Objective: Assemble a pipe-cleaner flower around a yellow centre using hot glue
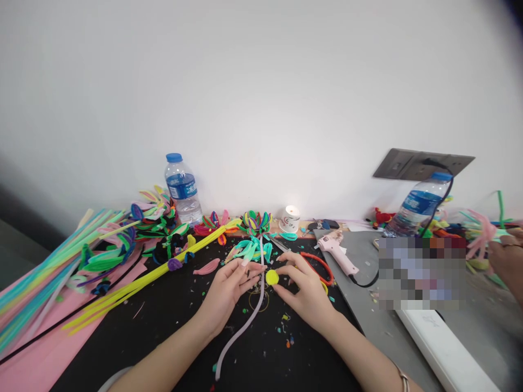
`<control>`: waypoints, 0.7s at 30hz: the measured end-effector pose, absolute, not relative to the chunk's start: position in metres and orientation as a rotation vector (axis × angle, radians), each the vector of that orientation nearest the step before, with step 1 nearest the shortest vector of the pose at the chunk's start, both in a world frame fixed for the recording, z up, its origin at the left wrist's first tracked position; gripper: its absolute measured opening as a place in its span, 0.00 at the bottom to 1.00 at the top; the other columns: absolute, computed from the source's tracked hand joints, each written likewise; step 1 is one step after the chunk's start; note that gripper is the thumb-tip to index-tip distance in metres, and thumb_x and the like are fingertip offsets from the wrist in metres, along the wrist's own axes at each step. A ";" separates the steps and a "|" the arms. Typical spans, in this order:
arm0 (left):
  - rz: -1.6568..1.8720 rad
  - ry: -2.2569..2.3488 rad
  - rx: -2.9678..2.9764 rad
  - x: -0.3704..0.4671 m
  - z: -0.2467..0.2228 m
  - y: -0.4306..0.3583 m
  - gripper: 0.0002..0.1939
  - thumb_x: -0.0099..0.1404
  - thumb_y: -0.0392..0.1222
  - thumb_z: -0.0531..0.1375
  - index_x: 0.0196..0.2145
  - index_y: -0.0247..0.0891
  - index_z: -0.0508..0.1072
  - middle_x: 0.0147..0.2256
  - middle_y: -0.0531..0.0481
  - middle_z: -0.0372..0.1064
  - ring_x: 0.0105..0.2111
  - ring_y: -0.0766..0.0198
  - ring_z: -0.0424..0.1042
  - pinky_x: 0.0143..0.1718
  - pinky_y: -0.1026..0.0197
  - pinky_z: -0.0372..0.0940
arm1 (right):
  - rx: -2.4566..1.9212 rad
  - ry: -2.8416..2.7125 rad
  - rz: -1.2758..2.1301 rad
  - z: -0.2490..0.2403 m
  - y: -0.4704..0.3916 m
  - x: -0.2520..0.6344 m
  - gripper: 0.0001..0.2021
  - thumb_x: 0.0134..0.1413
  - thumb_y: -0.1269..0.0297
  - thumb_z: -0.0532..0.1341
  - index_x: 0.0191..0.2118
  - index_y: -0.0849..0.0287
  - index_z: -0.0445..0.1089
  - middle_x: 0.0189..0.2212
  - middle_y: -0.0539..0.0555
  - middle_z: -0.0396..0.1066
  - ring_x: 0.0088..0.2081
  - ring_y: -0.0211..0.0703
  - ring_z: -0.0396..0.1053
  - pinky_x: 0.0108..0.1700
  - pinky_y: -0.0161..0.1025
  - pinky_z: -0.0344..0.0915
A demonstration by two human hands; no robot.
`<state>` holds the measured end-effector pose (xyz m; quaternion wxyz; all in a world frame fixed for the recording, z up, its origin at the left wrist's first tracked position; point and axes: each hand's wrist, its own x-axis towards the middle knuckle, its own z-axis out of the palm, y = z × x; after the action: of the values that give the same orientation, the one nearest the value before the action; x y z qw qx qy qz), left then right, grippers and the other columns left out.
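My left hand [229, 291] is closed in a pinch over the black mat [310, 354]. A tiny dark bit shows at its fingertips, too small to name. Beside those fingertips runs a pale lilac pipe cleaner [245, 326], curving down toward me. My right hand [304, 291] pinches a small round yellow fuzzy disc [272, 277] between thumb and fingers, just right of the pipe cleaner. Beyond the hands lie a mint-green petal cluster [249, 250], a pink petal [206, 267] and scissors [279, 243]. Red pipe-cleaner loops [321, 267] rest behind my right hand.
Bundled long pipe cleaners [53, 283] and yellow ones [155, 275] spread leftward. Water bottles [182, 188] [420, 204] and a paper cup [291, 218] stand along the wall. A pink glue gun [339, 256], its cord, a white power strip [441, 343] and another person's hand [509, 258] are rightward.
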<state>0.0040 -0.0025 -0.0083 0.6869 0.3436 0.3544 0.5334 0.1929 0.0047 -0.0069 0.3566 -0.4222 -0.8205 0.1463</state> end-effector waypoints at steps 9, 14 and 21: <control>1.127 0.728 0.602 0.004 -0.002 -0.003 0.12 0.59 0.43 0.61 0.23 0.36 0.64 0.18 0.60 0.54 0.17 0.76 0.54 0.28 0.67 0.65 | -1.092 -2.112 0.376 -0.007 0.005 0.192 0.05 0.50 0.69 0.60 0.35 0.56 0.67 0.45 0.56 0.63 0.41 0.42 0.67 0.39 0.38 0.69; 0.960 0.833 0.698 0.004 -0.003 -0.004 0.12 0.59 0.45 0.60 0.24 0.37 0.63 0.17 0.63 0.43 0.15 0.76 0.39 0.13 0.73 0.40 | -1.081 -2.106 0.380 -0.005 0.005 0.192 0.05 0.50 0.70 0.60 0.35 0.56 0.67 0.45 0.56 0.63 0.39 0.42 0.67 0.38 0.38 0.70; 0.951 0.936 0.844 0.003 -0.005 -0.002 0.13 0.60 0.49 0.57 0.29 0.34 0.68 0.18 0.62 0.46 0.16 0.75 0.38 0.16 0.69 0.36 | -1.080 -2.091 0.373 -0.005 0.006 0.193 0.05 0.50 0.71 0.60 0.35 0.56 0.67 0.45 0.57 0.63 0.39 0.42 0.66 0.39 0.39 0.69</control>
<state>0.0031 -0.0016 -0.0050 0.7044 0.3793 0.4209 0.4276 0.1933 0.0059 -0.0055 0.3707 -0.4209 -0.8151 0.1452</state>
